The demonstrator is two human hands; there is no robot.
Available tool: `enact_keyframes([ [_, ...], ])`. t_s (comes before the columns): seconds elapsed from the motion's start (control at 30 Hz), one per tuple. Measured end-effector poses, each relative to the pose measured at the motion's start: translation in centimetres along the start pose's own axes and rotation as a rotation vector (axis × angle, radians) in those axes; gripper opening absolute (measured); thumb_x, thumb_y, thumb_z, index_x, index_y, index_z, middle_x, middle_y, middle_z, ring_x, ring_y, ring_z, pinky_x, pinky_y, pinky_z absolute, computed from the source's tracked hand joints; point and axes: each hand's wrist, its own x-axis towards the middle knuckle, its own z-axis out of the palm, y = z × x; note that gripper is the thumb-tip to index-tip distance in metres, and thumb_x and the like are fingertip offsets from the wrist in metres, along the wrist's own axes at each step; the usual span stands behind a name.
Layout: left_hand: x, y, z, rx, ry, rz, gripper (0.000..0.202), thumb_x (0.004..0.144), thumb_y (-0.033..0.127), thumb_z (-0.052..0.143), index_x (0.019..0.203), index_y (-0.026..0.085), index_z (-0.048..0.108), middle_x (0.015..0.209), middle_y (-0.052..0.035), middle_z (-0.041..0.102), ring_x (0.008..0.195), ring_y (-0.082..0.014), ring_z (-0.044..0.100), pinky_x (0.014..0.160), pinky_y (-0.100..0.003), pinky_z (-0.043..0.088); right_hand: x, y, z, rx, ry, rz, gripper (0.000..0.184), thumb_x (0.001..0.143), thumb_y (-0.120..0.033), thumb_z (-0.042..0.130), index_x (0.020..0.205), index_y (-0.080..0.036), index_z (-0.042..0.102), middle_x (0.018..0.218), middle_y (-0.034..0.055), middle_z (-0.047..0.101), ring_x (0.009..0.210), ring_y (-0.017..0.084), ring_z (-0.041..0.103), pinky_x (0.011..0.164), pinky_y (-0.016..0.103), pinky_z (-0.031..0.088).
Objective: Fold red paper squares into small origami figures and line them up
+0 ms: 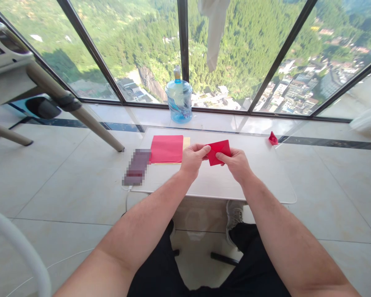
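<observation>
Both my hands hold a folded piece of red paper (218,151) just above a small white table (266,181). My left hand (192,158) pinches its left edge between thumb and fingers. Its right lower edge is pinched by my right hand (235,163). To the left of my hands a stack of pink and yellow paper sheets (167,149) lies flat on the table. A small folded red paper figure (272,138) stands at the table's far right corner.
A blurred dark object (137,167) lies at the table's left edge. A blue water jug (179,99) stands on the floor by the window. A chair leg (77,111) slants at the left. A shoe (234,214) shows under the table.
</observation>
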Motion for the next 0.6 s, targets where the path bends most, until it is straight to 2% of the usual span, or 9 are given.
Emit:
enact_keyframes([
  [0.33,-0.07,0.15,0.01,0.004,0.021,-0.013,0.034,0.058,0.037,0.087,0.068,0.014,0.065,0.068,-0.0037,0.068,0.066,-0.0159,0.065,0.071,-0.034,0.053,-0.04,0.24,0.12,-0.007,0.002,-0.024,0.027,0.072,-0.04,0.08,0.09,-0.019,0.079,0.071,0.0011,0.07,0.062,0.014,0.055,0.057,0.029,0.043],
  [0.6,-0.04,0.18,-0.16,-0.016,0.024,-0.028,0.031,0.058,0.034,0.087,0.067,0.013,0.065,0.065,-0.0035,0.067,0.062,-0.0146,0.063,0.068,-0.032,0.051,0.02,0.11,0.34,0.061,-0.007,-0.006,0.027,0.067,-0.039,0.082,0.083,-0.017,0.079,0.071,0.0012,0.071,0.061,0.014,0.056,0.059,0.029,0.046],
])
